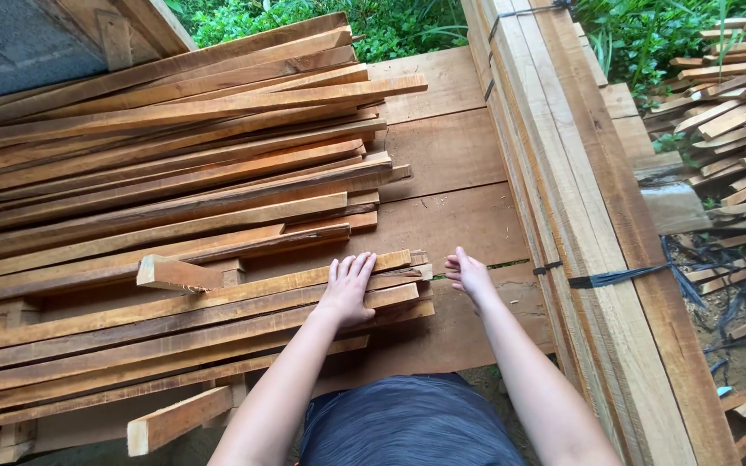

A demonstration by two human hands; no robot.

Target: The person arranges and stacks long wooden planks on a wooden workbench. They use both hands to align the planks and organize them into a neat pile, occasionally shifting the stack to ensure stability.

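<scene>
My left hand (347, 290) lies flat, palm down and fingers spread, on the near end of a long reddish wooden slat (218, 298) that sits atop a low stack of slats. My right hand (468, 273) hovers just past the slat ends, fingers loosely curled with nothing in them, above a wide plank platform (442, 155). The slat ends near my hands are roughly lined up.
A larger pile of long slats (166, 147) lies behind the near stack. Short cross blocks (174, 274) support the stacks. A tall bundle of strapped boards (580, 198) runs along the right. More loose slats (736, 112) lie on the ground at far right, with greenery (390, 26) beyond.
</scene>
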